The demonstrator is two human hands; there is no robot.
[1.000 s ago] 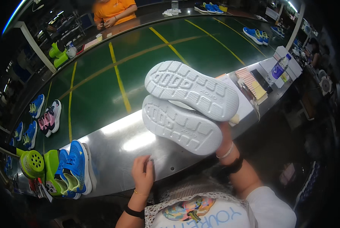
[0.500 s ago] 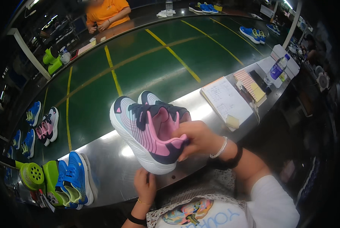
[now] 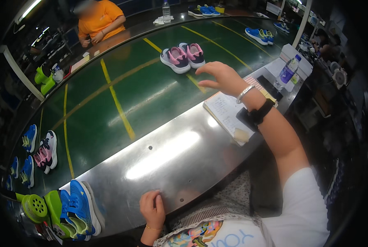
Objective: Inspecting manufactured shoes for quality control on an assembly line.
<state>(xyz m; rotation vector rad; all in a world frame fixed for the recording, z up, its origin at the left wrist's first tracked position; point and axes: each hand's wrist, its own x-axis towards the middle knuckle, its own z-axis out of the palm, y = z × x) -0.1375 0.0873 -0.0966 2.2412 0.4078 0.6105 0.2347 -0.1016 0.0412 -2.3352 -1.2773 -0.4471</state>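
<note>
A pair of pink, white and navy sneakers (image 3: 175,61) stands on the green conveyor belt (image 3: 151,88), heels toward me. Just to the right of that pair, my right hand (image 3: 221,78) is stretched over the belt. Its thumb and fingers are apart, with nothing between them and a small gap to the shoes. My left hand (image 3: 153,209) rests at the near edge of the metal bench (image 3: 167,154), loosely curled and holding nothing I can see. To its left, a pair of blue sneakers (image 3: 79,208) with yellow-green linings leans by a lime-green device (image 3: 54,212).
An open notebook (image 3: 225,113), a phone (image 3: 270,87) and a purple-labelled bottle (image 3: 288,72) lie or stand at the bench's right. More blue sneakers (image 3: 27,171) and a pink pair (image 3: 47,152) ride the belt at left. A person in orange (image 3: 101,20) is across the belt.
The pink and navy sneakers went from my right hand over the bench to the belt, farther away. My right hand let go and opened. My left hand stayed near the bench edge.
</note>
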